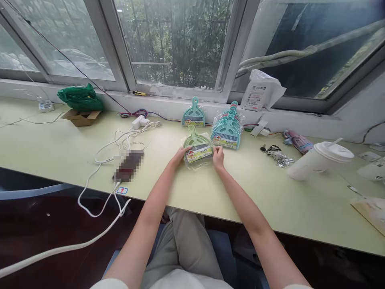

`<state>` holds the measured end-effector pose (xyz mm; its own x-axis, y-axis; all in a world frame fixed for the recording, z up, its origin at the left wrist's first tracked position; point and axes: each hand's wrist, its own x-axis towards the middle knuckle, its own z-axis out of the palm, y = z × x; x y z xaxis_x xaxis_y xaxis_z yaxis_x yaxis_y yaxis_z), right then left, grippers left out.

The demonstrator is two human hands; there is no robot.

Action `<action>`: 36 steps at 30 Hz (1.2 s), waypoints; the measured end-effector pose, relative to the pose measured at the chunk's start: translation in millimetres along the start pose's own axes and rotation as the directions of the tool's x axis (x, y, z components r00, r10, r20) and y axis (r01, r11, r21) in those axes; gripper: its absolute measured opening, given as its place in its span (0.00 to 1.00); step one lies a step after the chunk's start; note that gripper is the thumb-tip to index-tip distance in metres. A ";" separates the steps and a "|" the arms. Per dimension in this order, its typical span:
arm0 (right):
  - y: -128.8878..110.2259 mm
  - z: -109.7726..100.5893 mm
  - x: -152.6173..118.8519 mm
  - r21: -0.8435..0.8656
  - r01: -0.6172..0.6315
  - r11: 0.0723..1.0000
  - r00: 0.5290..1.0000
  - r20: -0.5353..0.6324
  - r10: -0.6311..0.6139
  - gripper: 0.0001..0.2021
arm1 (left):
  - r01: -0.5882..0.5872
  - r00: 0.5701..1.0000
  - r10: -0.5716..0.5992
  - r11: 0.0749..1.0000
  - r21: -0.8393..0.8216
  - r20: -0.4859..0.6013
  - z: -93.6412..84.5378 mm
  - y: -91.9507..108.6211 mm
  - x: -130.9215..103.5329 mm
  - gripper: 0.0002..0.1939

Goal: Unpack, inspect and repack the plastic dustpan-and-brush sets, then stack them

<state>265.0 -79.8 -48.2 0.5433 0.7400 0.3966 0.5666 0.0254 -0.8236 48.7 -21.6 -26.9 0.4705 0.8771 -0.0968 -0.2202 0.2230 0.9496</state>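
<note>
A green mini dustpan and brush set (pixel 197 150) in a clear plastic bag is held over the table, tilted a little. My left hand (pixel 179 154) grips its left edge, thumb on the front. On its right edge my right hand (pixel 218 156) is closed with pinched fingers. Just behind it, a blue-green dustpan set (pixel 193 116) leans by the window ledge. To the right a stack of bagged dustpan sets (pixel 227 132), mostly blue-green with a red one among them, stands close to my right hand.
White cables and a pixelated dark device (pixel 128 165) lie to the left. A cardboard box (pixel 80 117) with a green bag (pixel 80 97) sits farther back. On the right are keys (pixel 275 154), a folded umbrella (pixel 298 141) and a lidded white cup (pixel 319 159). A white package (pixel 258 92) leans against the window.
</note>
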 end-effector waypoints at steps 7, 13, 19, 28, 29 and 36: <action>32.1 -25.8 38.1 -0.554 0.340 0.760 0.938 0.262 -0.228 0.22 | -0.100 0.957 0.032 0.969 -0.226 -0.288 -26.4 15.6 10.7 0.14; 43.2 -18.5 87.6 -0.735 0.402 0.546 0.913 0.273 -0.304 0.24 | -0.121 0.940 0.056 0.977 -0.175 -0.336 -23.3 16.4 18.6 0.17; 46.5 0.0 133.0 -0.820 0.349 0.454 0.886 0.131 -0.444 0.21 | -0.112 0.953 0.072 0.986 -0.120 -0.295 -22.7 17.8 17.5 0.19; 56.1 -0.2 143.0 -0.785 0.402 0.471 0.856 0.140 -0.497 0.20 | -0.075 0.951 0.048 0.994 -0.076 -0.306 -28.6 15.8 19.7 0.21; 53.9 -3.7 139.0 -0.773 0.418 0.477 0.853 0.154 -0.498 0.20 | -0.064 0.952 0.040 0.995 -0.070 -0.305 -28.8 15.5 20.0 0.21; 34.4 -32.0 98.3 -0.640 0.457 0.618 0.848 0.105 -0.519 0.19 | -0.059 0.950 0.030 0.995 -0.083 -0.312 -33.0 14.9 24.0 0.20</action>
<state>357.7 -27.7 -24.7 0.1018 0.6849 0.7215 0.9948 -0.0763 -0.0679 28.5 16.9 -24.9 0.1737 0.9723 -0.1565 -0.3176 0.2058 0.9256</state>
